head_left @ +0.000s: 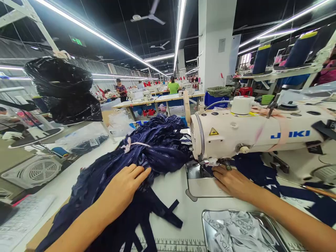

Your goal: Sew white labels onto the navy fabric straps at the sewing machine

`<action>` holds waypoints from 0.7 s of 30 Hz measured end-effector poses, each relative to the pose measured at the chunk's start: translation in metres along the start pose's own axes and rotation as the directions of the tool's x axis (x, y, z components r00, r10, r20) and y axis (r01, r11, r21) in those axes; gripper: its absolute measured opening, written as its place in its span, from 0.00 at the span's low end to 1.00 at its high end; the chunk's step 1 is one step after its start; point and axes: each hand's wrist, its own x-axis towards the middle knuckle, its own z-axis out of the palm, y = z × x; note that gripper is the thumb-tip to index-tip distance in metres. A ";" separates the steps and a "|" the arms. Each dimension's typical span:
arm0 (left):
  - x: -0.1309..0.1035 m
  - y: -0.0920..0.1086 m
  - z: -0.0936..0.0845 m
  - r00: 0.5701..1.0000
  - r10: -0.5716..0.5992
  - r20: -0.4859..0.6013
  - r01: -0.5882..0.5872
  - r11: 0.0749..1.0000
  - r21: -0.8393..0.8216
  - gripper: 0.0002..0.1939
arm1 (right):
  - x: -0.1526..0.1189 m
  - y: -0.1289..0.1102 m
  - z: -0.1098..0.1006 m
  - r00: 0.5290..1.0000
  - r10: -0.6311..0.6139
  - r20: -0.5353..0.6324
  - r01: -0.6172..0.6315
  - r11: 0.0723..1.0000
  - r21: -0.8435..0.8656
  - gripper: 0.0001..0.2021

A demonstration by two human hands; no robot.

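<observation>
A large heap of navy fabric pieces [105,175] lies on the table, with a pale pink tie around part of it. On its right side rests my left hand [133,178], fingers bent down onto the cloth; whether they grip a piece is hidden. My right hand [227,180] is at the needle area of the white sewing machine [257,129], with fingertips on a small dark piece of fabric [208,170] at the metal needle plate [195,173]. Those fingertips are partly hidden behind the machine's parts.
A metal tray [206,227] of printed white labels [236,227] sits at the front. More navy pieces [252,168] lie behind my right arm. A measuring tape [168,245] runs along the front edge. Thread cones [262,57] stand at the right; a black plastic bag [60,91] hangs left.
</observation>
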 end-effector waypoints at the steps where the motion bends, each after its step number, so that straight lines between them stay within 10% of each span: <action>1: -0.005 0.002 0.000 1.000 0.017 0.018 -0.017 1.000 0.016 0.29 | 0.001 0.000 -0.001 1.000 -0.008 0.016 0.008 1.000 -0.005 0.08; 8: -0.016 0.009 0.010 0.982 0.191 -0.002 -0.188 0.966 0.180 0.13 | 0.012 -0.024 -0.020 0.988 -0.029 0.149 0.035 0.998 -0.042 0.08; 13: -0.015 0.010 0.001 0.982 0.185 -0.019 -0.185 0.983 0.008 0.13 | 0.042 -0.070 -0.034 0.989 -0.063 0.130 -0.010 0.871 0.492 0.14; 21: -0.003 0.090 -0.003 0.917 0.109 -0.384 -0.189 0.965 -0.179 0.17 | 0.140 -0.104 -0.012 0.962 0.171 0.214 -0.272 0.684 0.677 0.22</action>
